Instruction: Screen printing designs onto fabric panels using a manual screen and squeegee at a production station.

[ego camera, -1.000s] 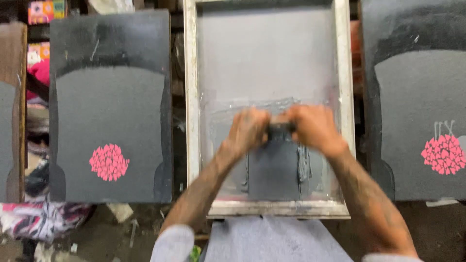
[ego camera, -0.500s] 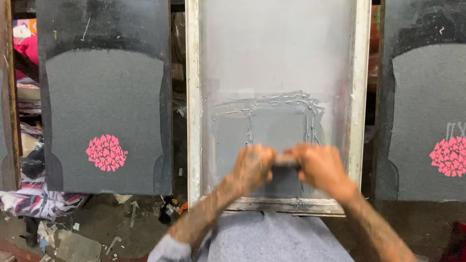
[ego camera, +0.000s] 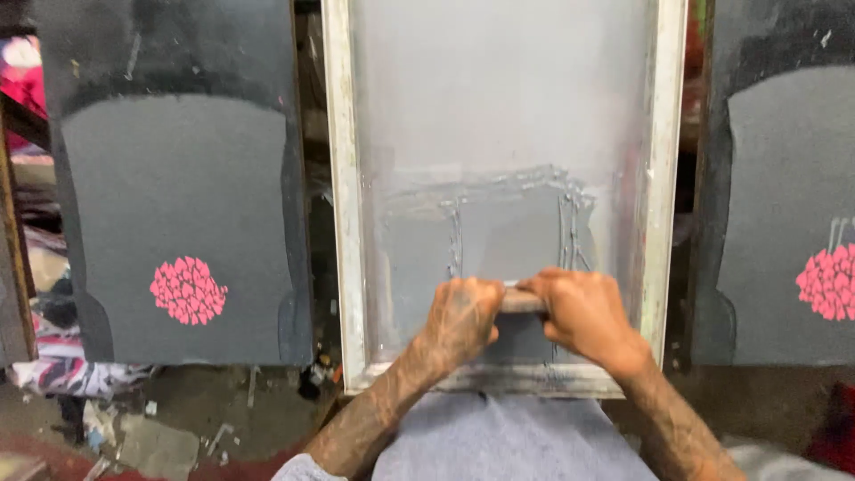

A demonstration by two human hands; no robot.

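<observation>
A screen-printing frame [ego camera: 340,196] with pale wooden sides and grey mesh lies in front of me. A smeared rectangle of grey ink [ego camera: 499,227] marks the mesh. My left hand [ego camera: 459,316] and my right hand [ego camera: 579,312] both grip a squeegee [ego camera: 521,301] by its wooden handle, side by side, near the frame's lower edge. Most of the squeegee is hidden under my fingers.
A dark pallet [ego camera: 178,187] with a grey garment and a pink heart-cluster print [ego camera: 188,290] sits to the left. Another garment with a pink print [ego camera: 828,281] lies on the right pallet [ego camera: 784,196]. Scraps and cloth litter the floor [ego camera: 134,419] at lower left.
Both hands have pulled the squeegee down the mesh toward me, from mid-screen to near the lower edge, leaving the inked rectangle uncovered above them.
</observation>
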